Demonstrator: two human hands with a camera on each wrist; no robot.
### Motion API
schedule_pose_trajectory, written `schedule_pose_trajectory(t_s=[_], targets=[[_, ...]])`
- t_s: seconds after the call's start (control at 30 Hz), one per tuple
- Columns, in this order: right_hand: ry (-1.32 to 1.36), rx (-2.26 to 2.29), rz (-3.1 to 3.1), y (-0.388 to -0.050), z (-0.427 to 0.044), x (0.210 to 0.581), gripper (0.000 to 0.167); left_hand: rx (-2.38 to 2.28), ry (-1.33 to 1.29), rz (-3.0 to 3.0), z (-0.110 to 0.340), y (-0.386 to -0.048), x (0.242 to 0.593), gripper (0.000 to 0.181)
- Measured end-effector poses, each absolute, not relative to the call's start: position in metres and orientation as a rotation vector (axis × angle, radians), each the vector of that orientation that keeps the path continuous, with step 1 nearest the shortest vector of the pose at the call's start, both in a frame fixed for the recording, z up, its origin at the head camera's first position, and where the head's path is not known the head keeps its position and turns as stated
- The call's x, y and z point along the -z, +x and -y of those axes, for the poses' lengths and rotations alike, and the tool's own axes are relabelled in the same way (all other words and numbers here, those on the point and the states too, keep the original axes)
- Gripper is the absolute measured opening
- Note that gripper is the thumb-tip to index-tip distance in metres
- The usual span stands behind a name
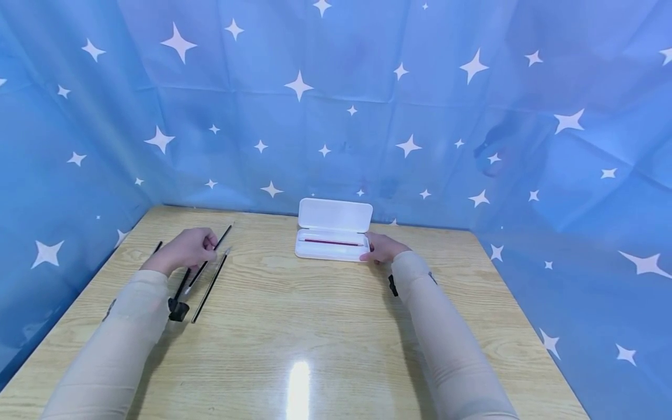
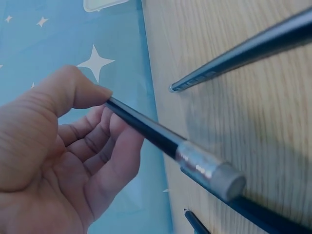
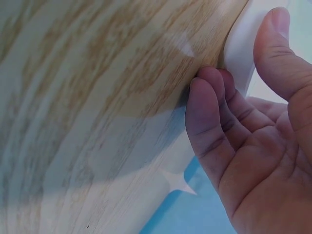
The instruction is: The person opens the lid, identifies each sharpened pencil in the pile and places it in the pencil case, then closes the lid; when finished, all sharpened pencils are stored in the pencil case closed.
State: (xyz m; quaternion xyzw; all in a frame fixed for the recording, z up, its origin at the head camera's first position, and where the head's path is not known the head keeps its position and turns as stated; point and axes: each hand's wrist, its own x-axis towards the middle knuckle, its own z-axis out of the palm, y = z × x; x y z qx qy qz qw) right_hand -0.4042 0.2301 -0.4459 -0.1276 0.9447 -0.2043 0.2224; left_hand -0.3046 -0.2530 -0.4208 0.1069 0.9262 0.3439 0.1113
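Observation:
My left hand (image 1: 186,251) pinches a black pencil (image 1: 198,274) between thumb and fingers. Its silver ferrule and grey eraser (image 2: 229,181) face the camera in the left wrist view. Beside it on the table lies another black pencil (image 1: 210,287); further dark pencils are partly hidden by the hand and forearm. At the back centre, a white pencil case (image 1: 304,251) stands with its lid (image 1: 336,214) raised and a red pencil (image 1: 333,242) inside. My right hand (image 1: 385,248) holds the case's right edge, thumb over the rim, fingers against the outer side.
A wooden table (image 1: 294,326) spans the view. Behind it and along both sides hangs a blue curtain (image 1: 346,146) with white stars. Black straps with small mounts (image 1: 178,310) sit at the wrists.

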Motion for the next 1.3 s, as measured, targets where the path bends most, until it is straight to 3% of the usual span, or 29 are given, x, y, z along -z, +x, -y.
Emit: schedule_pose_trajectory(t_s=[1.3], targets=[[-0.309,0.557,-2.617,-0.407,-0.226,0.451,0.070,-1.300,0.400,-2.886,0.223,-0.321,0.428,0.020]])
